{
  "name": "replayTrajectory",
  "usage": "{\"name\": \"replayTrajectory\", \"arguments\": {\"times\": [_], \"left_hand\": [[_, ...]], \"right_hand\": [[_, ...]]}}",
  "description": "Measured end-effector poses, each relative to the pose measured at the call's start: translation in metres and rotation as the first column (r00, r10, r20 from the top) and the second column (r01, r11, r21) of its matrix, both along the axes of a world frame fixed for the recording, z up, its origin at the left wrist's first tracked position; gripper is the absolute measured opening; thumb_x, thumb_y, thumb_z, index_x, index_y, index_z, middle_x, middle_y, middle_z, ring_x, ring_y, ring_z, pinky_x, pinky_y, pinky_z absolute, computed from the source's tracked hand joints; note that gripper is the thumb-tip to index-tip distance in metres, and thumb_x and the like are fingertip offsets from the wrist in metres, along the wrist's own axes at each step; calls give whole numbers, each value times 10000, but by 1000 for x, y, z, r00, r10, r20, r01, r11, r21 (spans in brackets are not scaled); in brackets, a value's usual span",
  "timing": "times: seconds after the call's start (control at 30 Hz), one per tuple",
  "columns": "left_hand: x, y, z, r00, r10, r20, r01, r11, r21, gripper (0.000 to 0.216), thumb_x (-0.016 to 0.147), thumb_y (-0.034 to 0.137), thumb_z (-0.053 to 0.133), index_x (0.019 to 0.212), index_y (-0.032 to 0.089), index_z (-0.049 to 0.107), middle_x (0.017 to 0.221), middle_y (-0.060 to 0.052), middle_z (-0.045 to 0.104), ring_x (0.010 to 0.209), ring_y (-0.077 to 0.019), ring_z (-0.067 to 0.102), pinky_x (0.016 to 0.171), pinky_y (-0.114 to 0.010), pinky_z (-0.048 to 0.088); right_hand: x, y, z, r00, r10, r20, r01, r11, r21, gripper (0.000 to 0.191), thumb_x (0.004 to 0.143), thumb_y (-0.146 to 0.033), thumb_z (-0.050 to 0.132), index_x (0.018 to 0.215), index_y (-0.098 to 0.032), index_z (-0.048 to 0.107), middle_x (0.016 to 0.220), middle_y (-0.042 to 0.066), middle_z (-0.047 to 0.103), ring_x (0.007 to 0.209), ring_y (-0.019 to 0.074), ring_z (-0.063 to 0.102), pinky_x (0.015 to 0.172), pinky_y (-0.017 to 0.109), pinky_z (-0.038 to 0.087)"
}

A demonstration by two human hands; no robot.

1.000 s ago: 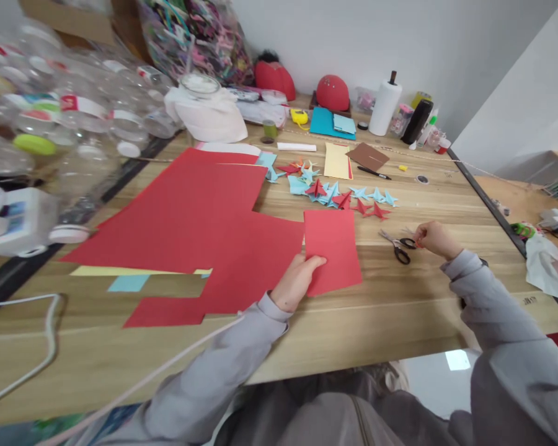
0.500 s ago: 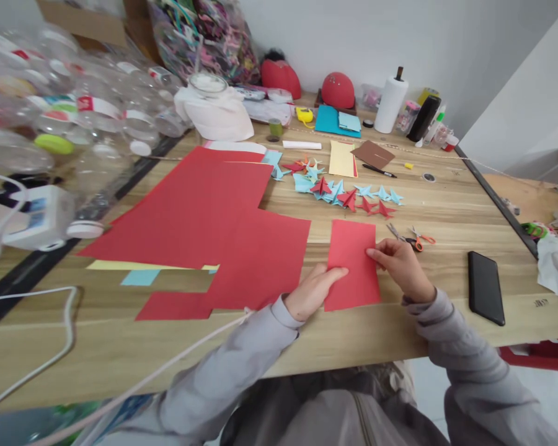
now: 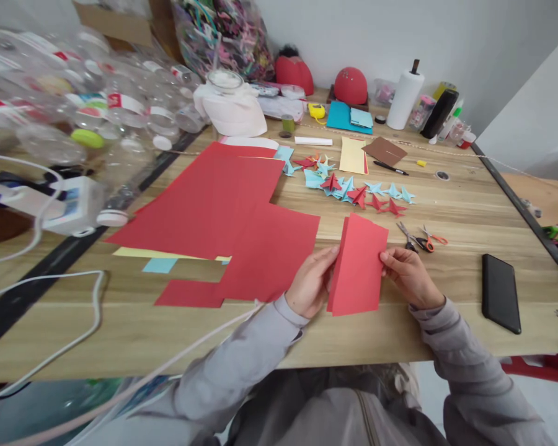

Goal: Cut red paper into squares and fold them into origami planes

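A folded sheet of red paper [image 3: 360, 265] is raised off the table between my hands, its two layers slightly apart along the left edge. My left hand [image 3: 312, 280] holds that left edge, with some of its fingers hidden behind the paper. At the right edge, my right hand [image 3: 408, 272] pinches the sheet between thumb and fingers. Larger red sheets [image 3: 204, 198] lie to the left, overlapping one another. Just beyond my right hand are black-handled scissors [image 3: 409, 240] and a smaller orange-handled pair [image 3: 431, 238].
Several folded red and light-blue paper stars [image 3: 357, 196] lie beyond the hands. A black phone [image 3: 501, 293] rests at the right. Plastic bottles [image 3: 121, 105] crowd the left, and a white cable [image 3: 97, 303] runs over the table. A pen [image 3: 390, 168] lies farther back.
The folded red paper has been lifted and tilted up from the table, and its layers have parted at the left. My left hand has moved from its face to its left edge. The view has shifted slightly.
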State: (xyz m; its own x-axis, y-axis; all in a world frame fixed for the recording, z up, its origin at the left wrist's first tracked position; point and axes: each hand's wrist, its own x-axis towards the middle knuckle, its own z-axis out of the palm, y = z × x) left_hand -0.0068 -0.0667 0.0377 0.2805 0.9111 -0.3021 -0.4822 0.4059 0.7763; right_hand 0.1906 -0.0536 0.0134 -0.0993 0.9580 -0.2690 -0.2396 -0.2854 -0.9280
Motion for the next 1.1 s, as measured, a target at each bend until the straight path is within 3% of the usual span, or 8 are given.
{"name": "replayTrajectory", "arguments": {"times": [0.1,0.3,0.43,0.67,0.77,0.87,0.97,1.1], "left_hand": [[-4,3,-4,974,31,-223,-10,995,94,305,736,447,679,789,146,663,641,9,618,540,-103,517,504,-216,362],[-30,20,-6,752,228,-619,59,911,408,255,815,380,526,697,161,583,635,32,526,636,-122,479,622,-241,381],[-33,21,-4,726,217,-652,100,905,413,282,830,399,499,662,173,516,628,42,470,626,-115,430,634,-242,364],[-6,13,2,756,-3,-654,307,885,351,287,849,413,449,693,179,508,636,31,465,619,-120,430,609,-248,367],[-9,15,4,737,-6,-676,326,879,347,283,835,413,454,678,182,500,634,27,474,618,-122,443,609,-250,379],[-31,24,4,682,124,-721,228,901,370,270,807,408,467,647,192,485,611,31,463,594,-124,449,577,-246,374],[-67,38,1,506,225,-833,163,923,348,244,795,392,458,641,205,483,590,25,468,574,-139,463,559,-257,363],[-101,50,-3,-31,193,-981,248,952,179,179,793,322,466,677,224,561,630,-30,585,623,-210,553,592,-308,391]], "right_hand": [[0,2,-2,997,-37,64,35,999,34,319,605,-438,839,629,-171,666,523,-18,619,460,81,524,458,198,410],[5,10,-6,963,-122,239,92,987,134,347,619,-470,810,647,-164,650,574,-6,636,490,88,528,502,222,423],[-3,9,-2,953,-46,300,10,993,120,371,683,-519,751,718,-168,635,678,17,671,555,105,570,527,230,440],[-31,-7,21,952,132,278,-169,979,116,424,744,-471,716,1046,-195,607,996,50,701,879,189,655,736,299,524],[-29,-7,20,946,145,290,-178,980,88,327,715,-394,733,945,-182,639,865,28,710,777,190,658,689,304,518],[-17,0,16,969,38,243,-43,999,16,258,692,-386,718,835,-183,649,739,16,701,638,186,647,590,305,511],[2,10,11,971,-88,223,84,996,28,265,671,-372,726,851,-192,655,795,31,725,670,204,671,635,338,540],[21,19,0,903,-148,404,110,987,116,252,692,-358,717,877,-196,662,799,35,729,755,218,679,676,344,548]]}}
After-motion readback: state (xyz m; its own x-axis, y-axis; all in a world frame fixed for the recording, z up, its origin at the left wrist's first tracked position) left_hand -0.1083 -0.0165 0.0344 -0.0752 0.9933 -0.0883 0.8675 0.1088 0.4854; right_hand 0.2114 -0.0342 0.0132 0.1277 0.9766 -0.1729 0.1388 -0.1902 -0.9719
